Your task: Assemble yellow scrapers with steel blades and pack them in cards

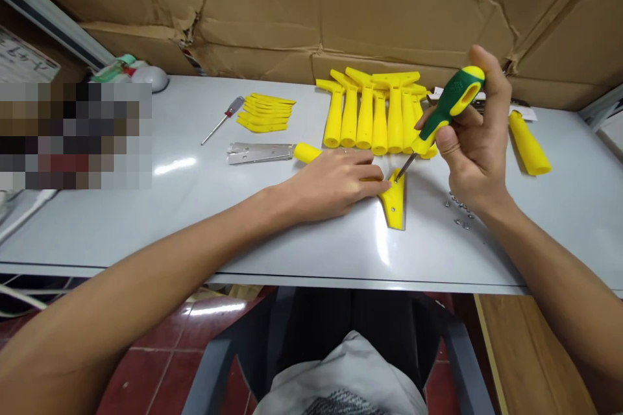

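Yellow scraper point(395, 202) (screws point(461, 205) nearby) under green screwdriver point(448, 104)

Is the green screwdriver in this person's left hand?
No, the right hand holds the green screwdriver, while the left hand lies over a yellow tool.

I see a pale grey-white shirt point(341, 369) on the wearer, creased and peaked, with a dark, streaky print point(343, 404) that the frame cuts off before I can read it. Beyond it I make out black trousers point(384, 331). The left forearm point(204, 240) and right forearm point(549, 266) show bare, as do the left hand point(335, 185) and right hand point(479, 142).
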A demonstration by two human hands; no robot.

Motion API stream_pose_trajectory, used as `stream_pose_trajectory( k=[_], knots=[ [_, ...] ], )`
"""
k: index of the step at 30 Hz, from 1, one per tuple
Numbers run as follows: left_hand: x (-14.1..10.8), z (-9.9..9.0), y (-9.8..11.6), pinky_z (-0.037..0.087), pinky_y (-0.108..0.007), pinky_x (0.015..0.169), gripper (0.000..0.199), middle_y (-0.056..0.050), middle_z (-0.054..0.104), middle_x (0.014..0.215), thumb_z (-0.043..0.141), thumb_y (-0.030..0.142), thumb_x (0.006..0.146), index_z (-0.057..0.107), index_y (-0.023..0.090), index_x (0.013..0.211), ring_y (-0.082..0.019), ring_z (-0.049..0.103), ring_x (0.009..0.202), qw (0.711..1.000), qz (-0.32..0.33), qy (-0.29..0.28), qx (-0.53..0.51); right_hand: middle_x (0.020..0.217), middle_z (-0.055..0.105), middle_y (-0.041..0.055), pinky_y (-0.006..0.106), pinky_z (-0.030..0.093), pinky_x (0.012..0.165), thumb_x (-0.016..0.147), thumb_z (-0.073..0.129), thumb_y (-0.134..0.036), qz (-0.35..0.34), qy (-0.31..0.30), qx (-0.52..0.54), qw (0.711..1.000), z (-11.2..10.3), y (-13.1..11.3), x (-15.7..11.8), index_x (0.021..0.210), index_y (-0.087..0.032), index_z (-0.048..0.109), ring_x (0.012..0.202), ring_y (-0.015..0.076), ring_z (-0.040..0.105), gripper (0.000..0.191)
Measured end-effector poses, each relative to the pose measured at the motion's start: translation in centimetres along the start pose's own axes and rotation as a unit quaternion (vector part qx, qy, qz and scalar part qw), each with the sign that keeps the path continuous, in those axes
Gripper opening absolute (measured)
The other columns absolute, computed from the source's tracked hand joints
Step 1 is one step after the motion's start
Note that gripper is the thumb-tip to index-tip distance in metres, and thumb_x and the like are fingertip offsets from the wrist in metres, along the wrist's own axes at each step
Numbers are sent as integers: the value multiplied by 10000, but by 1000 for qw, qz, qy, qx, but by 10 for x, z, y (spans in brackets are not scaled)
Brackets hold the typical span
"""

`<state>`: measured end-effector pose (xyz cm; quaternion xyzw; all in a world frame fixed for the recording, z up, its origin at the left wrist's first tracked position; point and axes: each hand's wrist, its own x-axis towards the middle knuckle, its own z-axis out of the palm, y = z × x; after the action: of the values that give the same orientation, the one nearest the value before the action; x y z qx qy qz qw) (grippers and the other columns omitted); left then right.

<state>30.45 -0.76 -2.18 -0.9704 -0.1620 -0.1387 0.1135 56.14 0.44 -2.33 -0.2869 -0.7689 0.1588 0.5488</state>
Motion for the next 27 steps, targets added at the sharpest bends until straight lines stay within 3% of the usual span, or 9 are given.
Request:
stream_pose_trajectory(
  k=[3, 7, 12, 15, 20, 27],
  knots=[
    [1, 0, -1, 450, -322, 729, 348, -45, 799, 1194, 535, 96, 1048, 739, 242, 1289, -224, 668, 1062, 1000, -14, -6, -12, 1681, 387, -49, 531, 645, 1049, 936, 663, -669, -11, -9, 0, 1000, -2, 1, 1, 1603, -563, 381, 1147, 279, 724, 732],
    [0, 2, -6, 458, -318, 740, 361, -16, 805, 1219, 527, 116, 1056, 750, 278, 1288, -222, 671, 1090, 999, -21, 0, -46, 1680, 390, -45, 502, 671, 979, 939, 682, -622, -50, -17, 0, 999, -2, 1, 2, 1622, -550, 368, 1080, 259, 737, 755],
    [-2, 6, -12, 492, -335, 807, 316, -15, 812, 1205, 504, 206, 1103, 762, 269, 1273, -224, 676, 1076, 996, -16, 30, -77, 1656, 396, -33, 485, 672, 1005, 960, 676, -593, -30, -21, 12, 999, -1, -5, 0, 1616, -535, 380, 1177, 281, 740, 722],
    [-2, 6, -11, 484, -335, 792, 323, -17, 809, 1212, 520, 167, 1085, 759, 264, 1278, -226, 670, 1067, 997, -13, 31, -69, 1655, 400, -37, 475, 667, 1024, 953, 689, -587, -21, -13, 12, 1000, 0, -6, 0, 1609, -535, 385, 1185, 268, 737, 725],
    [-1, 5, -8, 465, -326, 771, 353, -22, 805, 1212, 531, 120, 1063, 758, 281, 1281, -225, 660, 1083, 998, -23, 8, -59, 1562, 476, 13, 487, 626, 1091, 957, 707, -557, -35, 1, 32, 999, 2, -4, 0, 1601, -480, 434, 1002, 206, 740, 703],
    [-1, 2, -7, 473, -333, 785, 387, -26, 802, 1223, 507, 88, 1055, 751, 273, 1291, -231, 655, 1112, 999, -18, -1, -43, 1544, 482, 18, 533, 626, 1073, 907, 750, -608, -48, -2, 28, 998, 0, 4, 1, 1601, -506, 428, 1004, 236, 755, 772]
  ],
)
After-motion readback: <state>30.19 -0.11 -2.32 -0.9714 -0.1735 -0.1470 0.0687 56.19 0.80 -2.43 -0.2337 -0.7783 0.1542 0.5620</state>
